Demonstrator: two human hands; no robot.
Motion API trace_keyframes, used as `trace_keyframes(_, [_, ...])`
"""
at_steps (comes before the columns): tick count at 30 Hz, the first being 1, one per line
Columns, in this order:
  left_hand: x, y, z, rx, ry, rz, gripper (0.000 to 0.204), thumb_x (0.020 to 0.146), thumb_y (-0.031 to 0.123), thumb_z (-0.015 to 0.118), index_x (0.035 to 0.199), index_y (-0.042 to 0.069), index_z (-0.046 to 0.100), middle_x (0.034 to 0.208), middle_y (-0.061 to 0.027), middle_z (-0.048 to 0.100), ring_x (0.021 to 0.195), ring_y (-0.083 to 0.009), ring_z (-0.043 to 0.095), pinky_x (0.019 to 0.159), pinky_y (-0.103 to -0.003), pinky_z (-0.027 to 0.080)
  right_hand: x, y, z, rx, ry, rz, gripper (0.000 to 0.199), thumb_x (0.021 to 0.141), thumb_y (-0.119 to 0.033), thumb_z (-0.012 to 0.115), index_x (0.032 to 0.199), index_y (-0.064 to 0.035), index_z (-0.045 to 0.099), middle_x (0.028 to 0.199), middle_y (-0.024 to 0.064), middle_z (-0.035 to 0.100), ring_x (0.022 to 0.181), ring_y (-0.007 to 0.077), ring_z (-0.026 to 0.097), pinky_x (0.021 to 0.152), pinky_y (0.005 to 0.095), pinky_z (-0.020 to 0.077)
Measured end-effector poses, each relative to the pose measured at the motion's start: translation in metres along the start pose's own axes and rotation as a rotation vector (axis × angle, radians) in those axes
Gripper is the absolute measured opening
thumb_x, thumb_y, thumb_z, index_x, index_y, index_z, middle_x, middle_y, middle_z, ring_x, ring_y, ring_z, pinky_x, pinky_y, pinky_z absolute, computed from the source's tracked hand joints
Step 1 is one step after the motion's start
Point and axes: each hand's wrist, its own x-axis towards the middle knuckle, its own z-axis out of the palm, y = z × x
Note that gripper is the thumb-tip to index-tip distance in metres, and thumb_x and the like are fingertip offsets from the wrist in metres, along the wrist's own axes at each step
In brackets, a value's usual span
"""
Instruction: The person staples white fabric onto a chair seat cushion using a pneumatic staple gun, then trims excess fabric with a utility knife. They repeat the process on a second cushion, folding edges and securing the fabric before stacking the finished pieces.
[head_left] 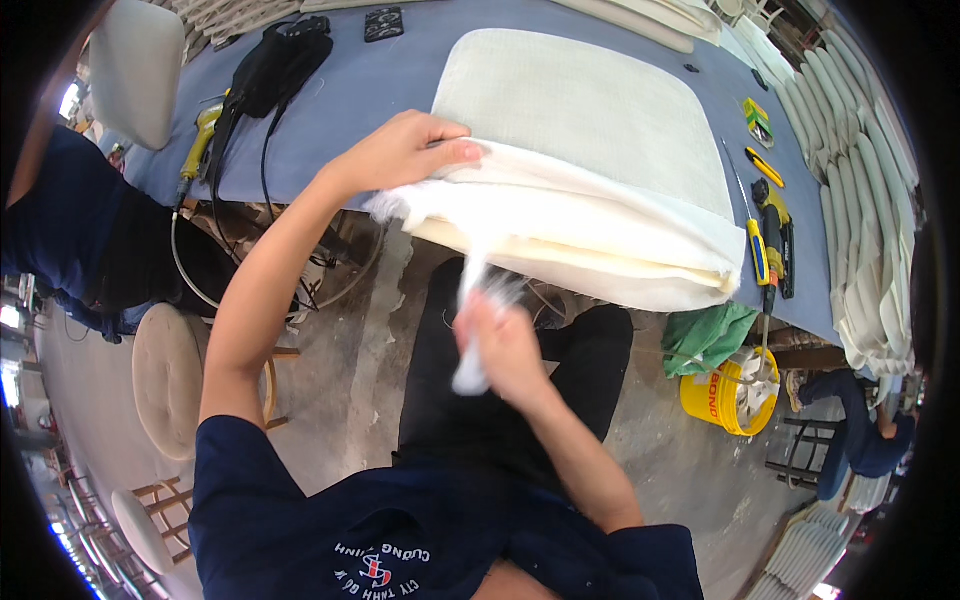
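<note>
A pale upholstered seat pad (580, 95) lies on the blue-covered table, its near edge jutting over the table's front. Loose white fabric hangs along that edge, and cream foam (560, 252) shows between the layers. At the pad's near left corner my left hand (405, 152) grips the fabric, thumb and fingers on top of it. In front of my lap my right hand (500, 345) is closed round a strip of white fabric (474, 262), which stretches up to the frayed left end of the pad. Motion smears the right hand and strip.
Right of the pad lie a yellow-handled screwdriver (758, 255), a yellow cutter knife (764, 167) and a yellow-and-black air tool (772, 208). Stacked pale pads (870, 220) line the right edge. Below stands a yellow bucket (700, 400). Another person (70, 220) is at left, beside a round stool (168, 380).
</note>
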Motion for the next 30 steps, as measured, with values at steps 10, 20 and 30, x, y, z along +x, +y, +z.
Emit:
trace_keyframes(10, [-0.007, -0.002, 0.009, -0.386, 0.041, -0.128, 0.048, 0.105, 0.046, 0.071, 0.082, 0.004, 0.07, 0.07, 0.0094, 0.048, 0.067, -0.0039, 0.039, 0.058, -0.029, 0.033, 0.059, -0.064, -0.014, 0.704, -0.224, 0.296, 0.041, 0.112, -0.039, 0.053, 0.124, -0.0014, 0.065, 0.086, 0.0025, 0.062, 0.068, 0.0118, 0.059, 0.059, 0.0273, 0.0479])
trace_keyframes(20, [-0.007, -0.009, 0.0, -0.344, 0.009, -0.115, 0.047, 0.101, 0.049, 0.074, 0.089, 0.003, 0.077, 0.074, 0.0048, 0.057, 0.073, -0.0068, 0.048, 0.065, -0.03, 0.04, 0.005, 0.02, 0.06, -0.059, -0.473, 0.021, 0.034, 0.116, -0.031, 0.048, 0.111, -0.0047, 0.068, 0.088, 0.0032, 0.069, 0.08, 0.0088, 0.061, 0.075, 0.0284, 0.0513])
trace_keyframes(30, [-0.009, 0.001, 0.003, -0.344, 0.052, -0.164, 0.047, 0.103, 0.044, 0.073, 0.076, 0.008, 0.062, 0.071, 0.0096, 0.045, 0.069, -0.0048, 0.039, 0.06, -0.028, 0.033, 0.077, -0.048, 0.068, 1.06, -0.401, 0.415, 0.061, 0.109, -0.057, 0.05, 0.141, -0.0047, 0.055, 0.086, 0.0035, 0.058, 0.064, 0.0184, 0.054, 0.058, 0.0342, 0.0412])
